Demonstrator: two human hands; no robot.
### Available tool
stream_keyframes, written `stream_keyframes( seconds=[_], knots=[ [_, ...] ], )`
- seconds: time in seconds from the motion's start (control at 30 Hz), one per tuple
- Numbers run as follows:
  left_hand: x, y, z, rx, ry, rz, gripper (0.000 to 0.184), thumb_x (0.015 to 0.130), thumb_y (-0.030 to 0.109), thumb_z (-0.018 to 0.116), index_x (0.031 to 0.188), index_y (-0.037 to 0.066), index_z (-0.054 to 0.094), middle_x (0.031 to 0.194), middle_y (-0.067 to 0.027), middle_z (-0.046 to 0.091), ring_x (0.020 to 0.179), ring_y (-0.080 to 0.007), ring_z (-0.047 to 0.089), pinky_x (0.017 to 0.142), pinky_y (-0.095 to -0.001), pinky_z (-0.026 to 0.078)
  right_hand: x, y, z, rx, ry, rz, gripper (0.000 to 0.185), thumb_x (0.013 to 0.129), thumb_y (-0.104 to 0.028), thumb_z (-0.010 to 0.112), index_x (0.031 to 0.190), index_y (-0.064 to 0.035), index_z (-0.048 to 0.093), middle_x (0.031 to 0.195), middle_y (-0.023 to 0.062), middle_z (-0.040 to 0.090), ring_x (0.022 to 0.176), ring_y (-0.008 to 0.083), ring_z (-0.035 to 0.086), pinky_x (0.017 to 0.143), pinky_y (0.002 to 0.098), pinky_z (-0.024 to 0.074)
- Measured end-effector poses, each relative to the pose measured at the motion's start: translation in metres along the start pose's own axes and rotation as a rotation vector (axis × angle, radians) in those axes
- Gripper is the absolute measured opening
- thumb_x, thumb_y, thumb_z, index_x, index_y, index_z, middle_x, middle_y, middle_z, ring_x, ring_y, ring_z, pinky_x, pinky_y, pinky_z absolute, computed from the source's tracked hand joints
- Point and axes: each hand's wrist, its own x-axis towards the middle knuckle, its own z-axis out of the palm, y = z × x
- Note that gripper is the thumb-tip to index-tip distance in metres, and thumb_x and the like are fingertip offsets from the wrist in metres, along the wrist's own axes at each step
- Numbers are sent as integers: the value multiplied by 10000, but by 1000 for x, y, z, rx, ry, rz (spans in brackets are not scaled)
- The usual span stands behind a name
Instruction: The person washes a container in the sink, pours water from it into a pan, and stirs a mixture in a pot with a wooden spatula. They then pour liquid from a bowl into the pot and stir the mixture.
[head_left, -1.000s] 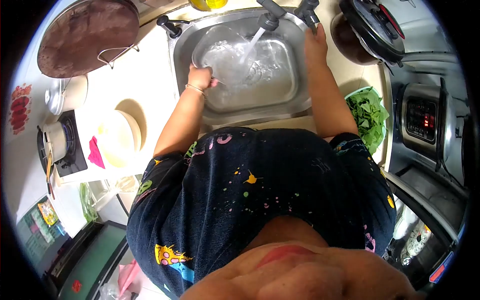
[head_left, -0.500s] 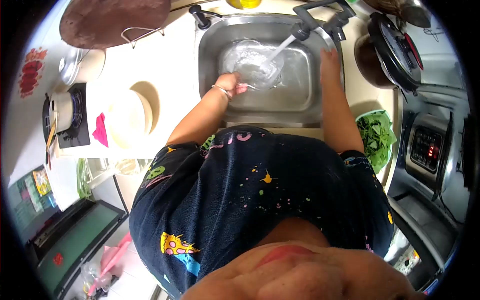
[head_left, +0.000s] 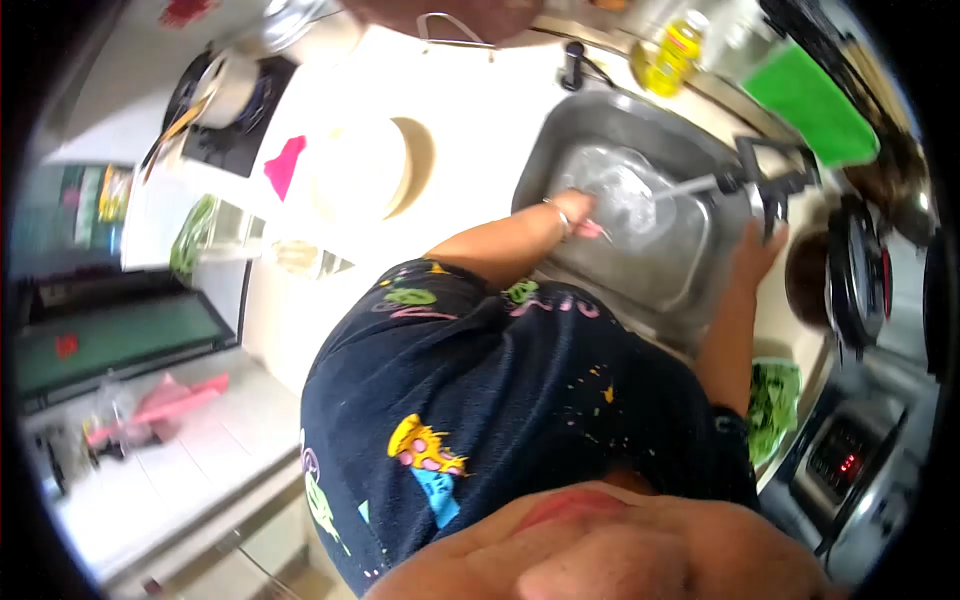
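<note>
Inside the sink [head_left: 640, 268], clear bowl [head_left: 608, 172] sits under the running tap [head_left: 733, 181], rim in my left hand [head_left: 574, 210]'s fingers. Right hand [head_left: 760, 252] by tap base; can't tell if gripping. Step: water onto bowl, I judge. Next move calls for steady rim hold.

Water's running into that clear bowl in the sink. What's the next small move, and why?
Probably close the black angular tap with the right hand: that hand is at the tap's base, contact unclear, while a stream of water falls into the clear round bowl the left hand holds by its rim.
</note>
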Motion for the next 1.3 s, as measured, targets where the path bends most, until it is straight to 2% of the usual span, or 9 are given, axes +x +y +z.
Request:
stream_keyframes(
  seconds=[0.17,0.5,0.6,0.67,0.73,0.8,0.87,0.93,1.3],
  knots=[
    [-22,7,22,-4,-33,71,403,818,93,475,1162,-71,341,927,-223,511,665,-334,621,540,-394,560,-1,-13,-11,125,-27,146,700,798,-276,586,1325,42,254,1304,219,364,1208,310,369,994,343,290],
    [-6,-3,15,21,-69,55,300,818,53,451,1073,-91,388,833,-230,549,640,-339,625,521,-377,556,5,-10,-8,253,-90,118,714,796,-274,602,1312,75,253,1294,235,358,1207,308,362,1004,353,288],
    [-21,1,24,57,-24,26,278,815,44,450,1047,-103,404,795,-239,567,649,-341,630,507,-372,561,6,13,-7,179,-85,134,730,796,-305,606,1309,78,255,1302,245,350,1222,325,346,1020,361,272],
    [-11,1,15,41,-48,32,271,816,43,449,1037,-111,412,788,-246,570,659,-338,633,497,-371,565,9,27,-2,-95,-50,64,755,795,-347,594,1332,45,237,1285,220,389,1153,320,425,967,353,328],
    [-12,1,11,33,-99,12,284,818,51,460,1043,-116,416,802,-239,573,668,-332,636,506,-369,568,5,15,-2,-218,-40,72,794,783,-414,591,1331,44,244,1321,241,347,1205,337,378,1004,366,293],
    [-13,-2,15,83,-55,50,261,809,43,466,1030,-93,442,800,-191,573,684,-299,640,534,-359,574,1,3,-6,-168,-68,95,800,789,-434,576,1328,54,242,1343,252,311,1252,331,321,1037,360,248],
    [-24,3,24,141,13,70,226,823,60,444,1009,-68,458,781,-166,572,688,-276,636,542,-349,570,-2,3,-6,-91,-27,68,771,796,-357,601,1318,81,240,1350,234,312,1274,295,295,1051,334,217],
    [-13,3,18,160,-67,67,187,837,71,416,972,-48,468,760,-144,570,674,-252,627,558,-343,559,-1,-8,-9,-47,-36,65,758,768,-336,623,1302,69,269,1326,258,323,1247,350,311,1040,374,239],
    [-10,2,19,164,-81,41,206,863,91,434,975,-76,479,808,-175,593,653,-250,625,539,-337,556,-2,-8,-6,-43,16,103,753,742,-348,644,1283,63,322,1310,221,372,1225,339,350,1024,368,272]
  ],
)
